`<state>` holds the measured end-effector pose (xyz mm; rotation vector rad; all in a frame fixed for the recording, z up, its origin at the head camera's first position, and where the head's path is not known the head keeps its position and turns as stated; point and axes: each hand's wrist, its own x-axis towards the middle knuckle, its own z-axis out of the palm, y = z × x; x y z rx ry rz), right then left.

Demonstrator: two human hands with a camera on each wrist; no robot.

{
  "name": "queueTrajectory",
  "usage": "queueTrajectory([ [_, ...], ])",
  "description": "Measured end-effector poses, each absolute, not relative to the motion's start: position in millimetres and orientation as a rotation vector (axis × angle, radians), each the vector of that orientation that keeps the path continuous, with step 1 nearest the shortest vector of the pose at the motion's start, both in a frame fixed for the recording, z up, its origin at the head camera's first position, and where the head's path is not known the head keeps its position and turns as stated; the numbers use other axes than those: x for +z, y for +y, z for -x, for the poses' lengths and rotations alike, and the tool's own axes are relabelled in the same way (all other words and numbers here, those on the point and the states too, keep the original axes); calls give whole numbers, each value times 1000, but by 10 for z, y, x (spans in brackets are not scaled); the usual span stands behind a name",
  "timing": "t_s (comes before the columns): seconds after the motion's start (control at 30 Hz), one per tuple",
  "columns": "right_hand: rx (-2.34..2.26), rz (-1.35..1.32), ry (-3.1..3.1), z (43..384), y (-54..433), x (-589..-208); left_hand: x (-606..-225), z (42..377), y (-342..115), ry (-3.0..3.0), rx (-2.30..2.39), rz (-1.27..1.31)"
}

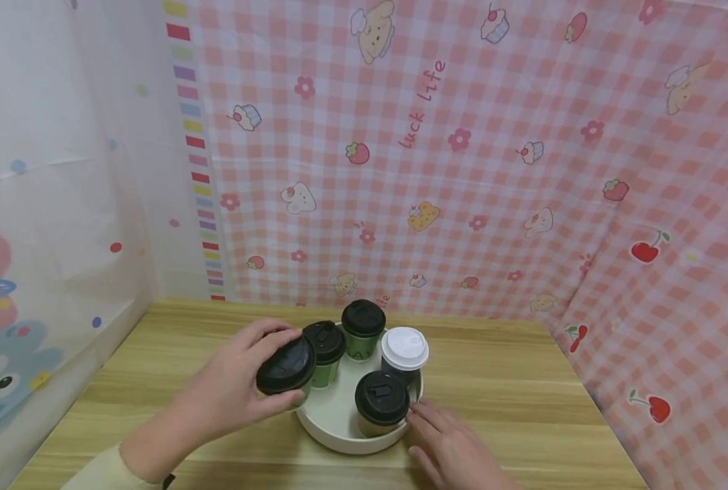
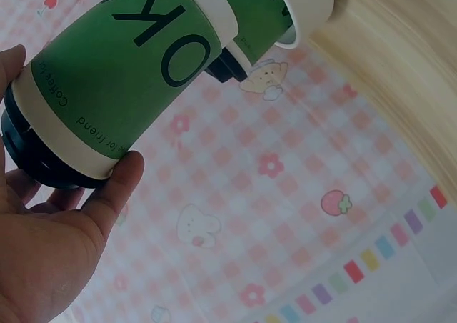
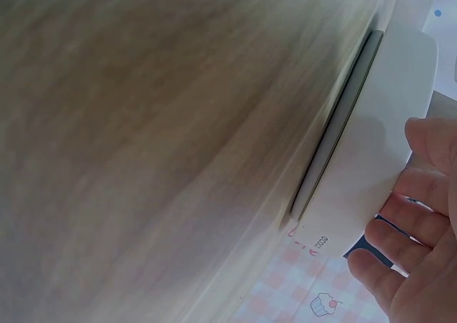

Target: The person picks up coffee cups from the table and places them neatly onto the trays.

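My left hand (image 1: pixel 241 381) grips a green paper coffee cup (image 2: pixel 136 66) around its black-lidded end, thumb on one side and fingers on the other. In the head view this cup overlaps the left edge of a round white tray (image 1: pixel 351 444). On the tray stand two green cups with black lids, a back one (image 1: pixel 362 333) and a left one (image 1: pixel 325 354). A white-lidded dark cup (image 1: pixel 405 354) and a brown cup with a black lid (image 1: pixel 381 408) stand at its right. My right hand (image 1: pixel 452 446) rests its fingertips against the tray's right side.
The wood-grain table (image 1: pixel 498 381) carries the tray near its middle. A pink checked cloth (image 1: pixel 388 163) hangs behind the table, another checked cloth (image 1: pixel 694 272) on the right, and a pale printed sheet (image 1: pixel 63 204) on the left.
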<state>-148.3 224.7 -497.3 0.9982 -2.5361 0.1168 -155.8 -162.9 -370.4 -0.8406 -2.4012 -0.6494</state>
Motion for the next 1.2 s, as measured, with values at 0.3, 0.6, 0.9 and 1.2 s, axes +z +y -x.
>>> queueTrajectory([
  [0.3, 123, -993, -2557, 1473, 2238, -4947, -3741, 1578, -1550, -2436, -634, 843],
  [0.6, 145, -981, -2624, 1451, 2215, -4896, -3815, 1608, -1459, -2439, -612, 871],
  [0.9, 145, -990, -2603, 1455, 2218, -4918, -3899, 1652, -1408, -2429, -612, 892],
  [1.2, 129, -984, -2582, 1453, 2225, -4951, -3954, 1698, -1354, -2416, -623, 906],
])
